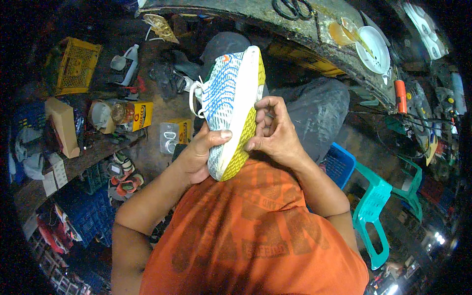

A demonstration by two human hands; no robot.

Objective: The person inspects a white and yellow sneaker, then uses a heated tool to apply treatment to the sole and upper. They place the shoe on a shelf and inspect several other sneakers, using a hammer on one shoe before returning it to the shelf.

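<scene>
A sneaker (226, 98) with a blue and white patterned upper, a thick white midsole and a yellow textured outsole (240, 152) is held tilted on its side above my lap. White laces (195, 98) hang in loops at its left side. My left hand (200, 152) grips the lower end of the shoe, thumb pressed on the white midsole. Against the yellow outsole is my right hand (279, 132), with curled fingers and the thumb tip touching its edge. Whether a small piece sits between those fingers cannot be made out.
A worktop (324, 29) curves along the far side, holding black rings, an amber cup (342, 33) and a white plate (374, 49). An orange cylinder (400, 97) is at the right. Green plastic chairs (373, 206) stand lower right. Boxes and a yellow crate (78, 66) lie left.
</scene>
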